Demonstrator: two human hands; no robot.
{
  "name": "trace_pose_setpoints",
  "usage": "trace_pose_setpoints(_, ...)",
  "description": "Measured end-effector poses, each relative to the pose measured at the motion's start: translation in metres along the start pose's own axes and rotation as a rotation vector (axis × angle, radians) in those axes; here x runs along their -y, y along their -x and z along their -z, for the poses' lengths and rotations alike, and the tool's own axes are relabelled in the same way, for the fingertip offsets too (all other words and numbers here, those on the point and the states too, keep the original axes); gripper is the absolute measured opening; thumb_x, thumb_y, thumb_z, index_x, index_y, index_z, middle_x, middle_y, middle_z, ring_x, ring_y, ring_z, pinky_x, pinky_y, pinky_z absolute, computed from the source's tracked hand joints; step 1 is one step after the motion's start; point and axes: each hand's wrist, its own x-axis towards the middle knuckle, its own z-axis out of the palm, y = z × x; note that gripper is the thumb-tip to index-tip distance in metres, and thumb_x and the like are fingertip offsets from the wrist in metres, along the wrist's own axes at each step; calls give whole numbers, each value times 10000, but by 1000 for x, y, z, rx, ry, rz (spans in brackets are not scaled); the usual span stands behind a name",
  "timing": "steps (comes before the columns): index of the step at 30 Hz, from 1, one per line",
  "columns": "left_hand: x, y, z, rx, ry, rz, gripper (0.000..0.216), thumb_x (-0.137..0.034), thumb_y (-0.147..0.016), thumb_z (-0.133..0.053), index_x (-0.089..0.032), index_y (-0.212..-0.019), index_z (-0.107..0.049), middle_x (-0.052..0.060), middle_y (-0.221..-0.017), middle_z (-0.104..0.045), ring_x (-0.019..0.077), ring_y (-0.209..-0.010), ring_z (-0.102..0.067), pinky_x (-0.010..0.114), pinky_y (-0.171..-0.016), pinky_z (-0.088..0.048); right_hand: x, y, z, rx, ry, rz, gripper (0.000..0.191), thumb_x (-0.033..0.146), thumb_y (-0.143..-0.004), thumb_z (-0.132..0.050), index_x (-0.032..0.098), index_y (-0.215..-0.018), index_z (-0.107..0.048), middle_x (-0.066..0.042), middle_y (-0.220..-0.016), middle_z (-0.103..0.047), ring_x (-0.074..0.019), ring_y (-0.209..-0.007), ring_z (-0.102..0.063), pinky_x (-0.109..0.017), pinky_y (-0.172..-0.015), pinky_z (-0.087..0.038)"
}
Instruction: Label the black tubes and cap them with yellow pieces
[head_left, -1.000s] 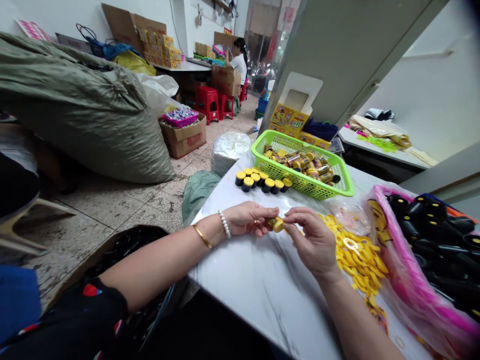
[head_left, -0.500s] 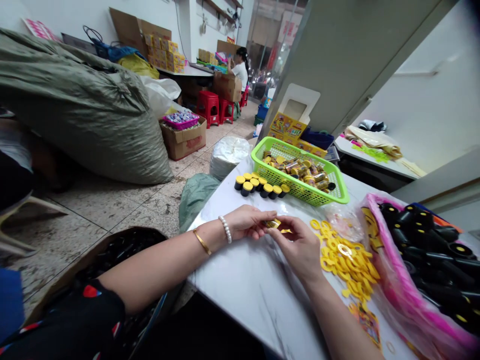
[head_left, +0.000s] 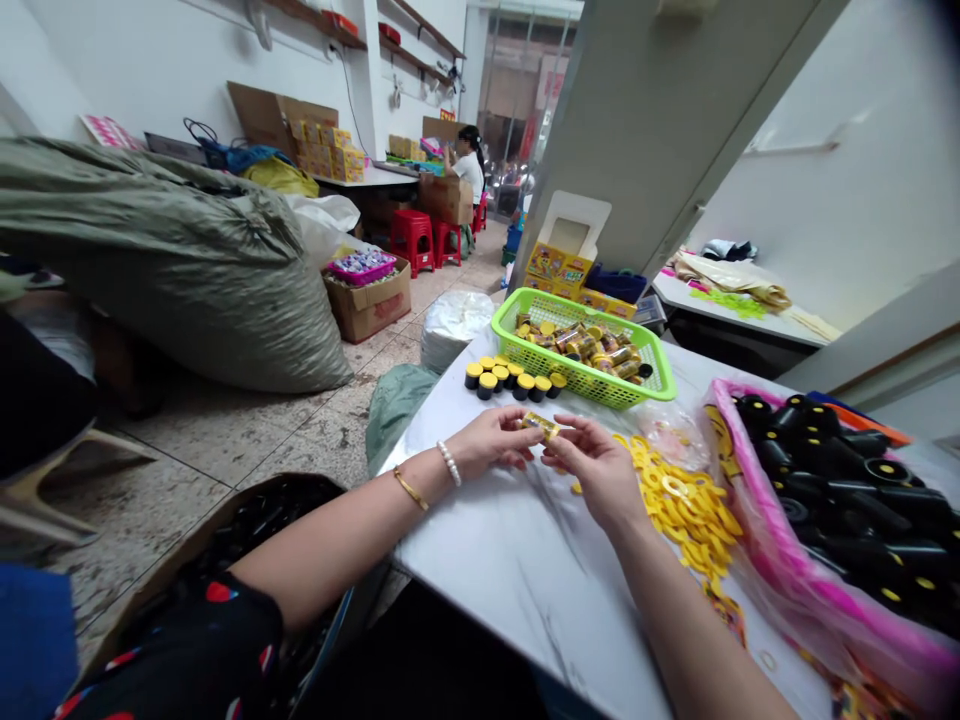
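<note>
My left hand (head_left: 495,440) pinches a small gold-and-yellow labelled tube (head_left: 540,426) above the white marbled table (head_left: 487,540). The fingertips of my right hand (head_left: 596,465) close around the tube's right end. Just below my right fingers lies a small yellow piece (head_left: 577,488). Beyond the hands stand several black pots with yellow lids (head_left: 525,386). A heap of yellow ring-shaped plastic pieces (head_left: 686,510) spreads to the right of my right hand.
Behind the pots, a green basket (head_left: 667,385) holds several labelled tubes. At right, a pink-edged, plastic-lined container (head_left: 757,530) is full of black parts. An open box of black parts (head_left: 300,490) stands below my left arm. Another person (head_left: 470,165) sits far back.
The tube now shows more of its label between my hands, and my right fingers have opened slightly around its end. The camera view has shifted a little.
</note>
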Motion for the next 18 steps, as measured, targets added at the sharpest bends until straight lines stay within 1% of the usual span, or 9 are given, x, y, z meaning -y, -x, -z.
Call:
trace_pose_setpoints(2, -2, 1, 0, -3, -1, -33, 490, -437, -618, -870, -118, -906, -633, 25, -789, -650, 102, -632, -619, 216, -557, -486, 1, -1, 3, 33, -52, -29, 428, 432, -661, -837, 199, -992, -698, -34, -833, -744, -168, -680, -702, -361, -699, -620)
trace_pose_setpoints(5, -5, 2, -1, 34, 1, 0, 460, -388, -603, -884, -112, -874, -634, 32, -769, -657, 118, -628, -630, 221, -536, -486, 1, -1, 6, 80, -111, -66, 382, 419, -634, -859, 184, -897, -712, -45, -856, -750, -179, -694, -712, -361, -692, -625)
trace_pose_setpoints(8, -7, 3, -1, 100, 8, 26, 457, -386, -601, -883, -110, -877, -646, 29, -751, -663, 120, -617, -629, 234, -543, -507, -2, 0, 7, 87, -150, -78, 338, 394, -612, -879, 182, -806, -699, -31, -794, -744, -178, -645, -708, -352, -651, -624)
trace_pose_setpoints(10, -8, 2, 0, 114, -5, 47, 452, -398, -612, -875, -109, -874, -648, 27, -735, -667, 118, -610, -624, 242, -551, -517, -7, 0, 5, 69, -163, -73, 323, 386, -617, -879, 187, -780, -684, -17, -753, -737, -162, -597, -695, -337, -627, -617)
trace_pose_setpoints(15, -8, 0, 3, 96, -38, 122, 402, -412, -640, -851, -114, -819, -649, 15, -675, -646, 109, -600, -599, 224, -543, -506, -15, -2, 2, 43, -108, -27, 333, 443, -666, -838, 192, -776, -648, -17, -727, -729, -160, -594, -689, -326, -613, -607)
trace_pose_setpoints(18, -7, -1, 3, 37, -42, 143, 385, -426, -631, -847, -131, -741, -624, -2, -619, -617, 98, -525, -562, 216, -486, -473, -10, -2, 1, 82, 0, 34, 354, 475, -715, -791, 198, -891, -658, -29, -795, -732, -180, -663, -708, -351, -650, -612)
